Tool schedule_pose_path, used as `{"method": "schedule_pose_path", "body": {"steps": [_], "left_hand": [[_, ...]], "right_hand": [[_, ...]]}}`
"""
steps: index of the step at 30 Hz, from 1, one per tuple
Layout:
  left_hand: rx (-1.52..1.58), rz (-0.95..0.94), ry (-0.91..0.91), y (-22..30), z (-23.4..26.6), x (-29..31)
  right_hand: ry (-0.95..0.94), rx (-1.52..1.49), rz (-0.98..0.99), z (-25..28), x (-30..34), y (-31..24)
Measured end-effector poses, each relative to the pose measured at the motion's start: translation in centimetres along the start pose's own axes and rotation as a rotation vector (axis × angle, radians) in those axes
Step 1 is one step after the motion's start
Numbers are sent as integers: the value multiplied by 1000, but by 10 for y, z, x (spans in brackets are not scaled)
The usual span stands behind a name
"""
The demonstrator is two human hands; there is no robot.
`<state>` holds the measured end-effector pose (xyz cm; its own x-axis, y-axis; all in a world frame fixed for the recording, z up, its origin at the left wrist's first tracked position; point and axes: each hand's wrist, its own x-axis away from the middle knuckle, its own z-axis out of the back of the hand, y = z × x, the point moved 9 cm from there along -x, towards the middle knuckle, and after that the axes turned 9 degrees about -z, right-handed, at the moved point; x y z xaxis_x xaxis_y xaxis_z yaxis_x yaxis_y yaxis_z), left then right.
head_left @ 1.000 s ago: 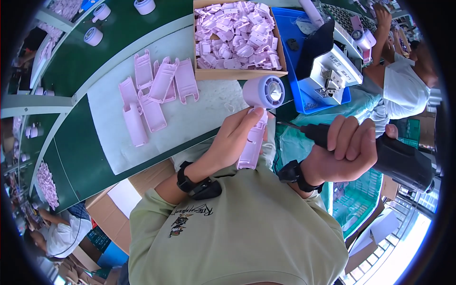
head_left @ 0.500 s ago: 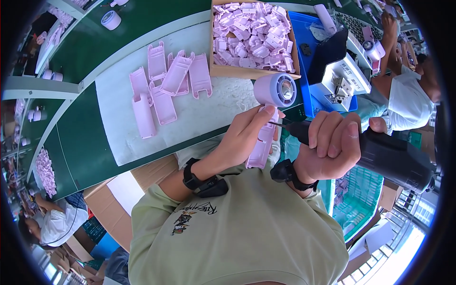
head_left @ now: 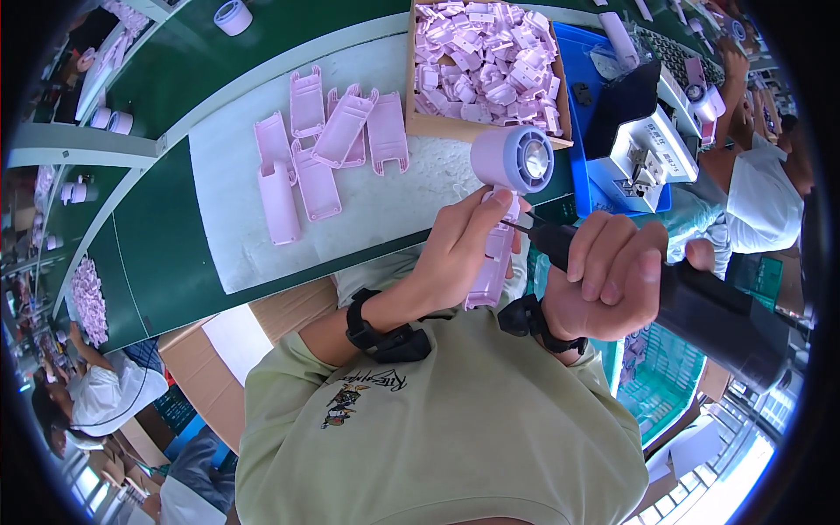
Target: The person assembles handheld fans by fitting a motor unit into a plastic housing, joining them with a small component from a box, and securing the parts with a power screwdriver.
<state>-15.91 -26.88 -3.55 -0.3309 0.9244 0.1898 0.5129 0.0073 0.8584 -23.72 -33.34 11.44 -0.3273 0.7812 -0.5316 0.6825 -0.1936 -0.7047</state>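
Observation:
My left hand [head_left: 451, 254] is closed round the open pink handle of a small handheld fan [head_left: 514, 159]. The fan's round lilac head points up, and a hollow handle half hangs below my fingers. In my right hand [head_left: 612, 280] is a black electric screwdriver [head_left: 726, 319], gripped with the fingers wrapped over its body. Its thin bit reaches the upper part of the handle, just under the head, beside my left thumb. Whether the bit sits on a screw I cannot tell. Several loose pink handle shells [head_left: 319, 188] lie on a white sheet [head_left: 236, 236] beyond my left hand.
A cardboard box [head_left: 446, 128] full of small pink parts stands beyond the fan. To its right, a blue tray [head_left: 582, 166] holds a white device [head_left: 647, 153] with a metal fitting. A green basket [head_left: 665, 385] is below the screwdriver. Other people sit at both sides.
The head view has shifted slightly. The screwdriver now slants more steeply, its rear end lower and its bit angled up toward the handle. Both hands keep their holds.

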Motion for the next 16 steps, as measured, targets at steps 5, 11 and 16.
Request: {"method": "schedule_pose_path", "body": {"steps": [5,11,16], "left_hand": [[-149,10,-26,37,27,-17],[-698,-50,78,143,138,-142],[-994,-178,326,180,235,-273]], "right_hand": [[29,-192,107,27,-13,-39],[275,13,43,81,-13,-40],[427,321,-107,108,-3,-16]]}}
